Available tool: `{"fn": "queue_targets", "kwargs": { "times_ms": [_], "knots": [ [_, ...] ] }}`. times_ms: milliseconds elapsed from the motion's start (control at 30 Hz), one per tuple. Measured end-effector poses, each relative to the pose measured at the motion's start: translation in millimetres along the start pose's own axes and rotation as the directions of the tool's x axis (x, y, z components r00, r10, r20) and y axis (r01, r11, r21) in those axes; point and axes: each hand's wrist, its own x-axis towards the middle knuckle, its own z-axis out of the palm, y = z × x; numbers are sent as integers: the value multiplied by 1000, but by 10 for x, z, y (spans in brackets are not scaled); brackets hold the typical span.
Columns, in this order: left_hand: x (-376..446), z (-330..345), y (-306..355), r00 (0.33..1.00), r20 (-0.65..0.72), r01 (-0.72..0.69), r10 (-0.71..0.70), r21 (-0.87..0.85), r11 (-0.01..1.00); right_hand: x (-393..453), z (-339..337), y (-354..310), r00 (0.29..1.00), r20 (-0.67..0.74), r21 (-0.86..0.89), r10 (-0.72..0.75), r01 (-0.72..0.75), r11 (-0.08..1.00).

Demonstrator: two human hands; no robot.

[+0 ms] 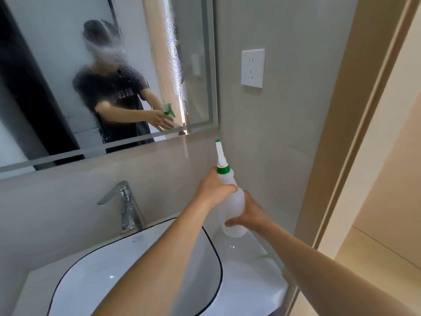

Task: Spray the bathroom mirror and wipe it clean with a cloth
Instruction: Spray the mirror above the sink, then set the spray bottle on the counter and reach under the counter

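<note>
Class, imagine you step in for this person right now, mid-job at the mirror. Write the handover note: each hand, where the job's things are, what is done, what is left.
Left hand: grips the spray bottle near its green collar.
Right hand: holds the bottle's lower body from the right side.
Bottle: upright over the counter, right of the basin, nozzle pointing up toward the mirror's lower right corner.
Done: the mirror already carries droplets and runs, heaviest on its right part.
Left: wipe the glass. No cloth is in view, so find one first.
</note>
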Motion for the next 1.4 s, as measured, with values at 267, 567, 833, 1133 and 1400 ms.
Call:
{"fn": "queue_targets", "kwargs": {
  "times_ms": [267,567,833,1133,1400],
  "knots": [
    [-48,302,-607,944,165,328,-285,-371,869,-98,45,666,997,31,-34,75,-74,997],
    [-132,621,-1155,850,242,512,-468,-589,625,-64,288,1216,982,87,-71,165,-159,985],
    [-140,862,-1454,848,217,502,-484,-622,600,123,399,1565,966,147,-64,214,-207,976],
    [-77,936,-1656,836,199,518,-511,-593,617,269,456,1699,930,281,-52,238,-233,971],
    [-49,1014,-1724,829,200,534,-522,-560,634,301,437,1827,907,330,-44,261,-262,964]
  ]
}}
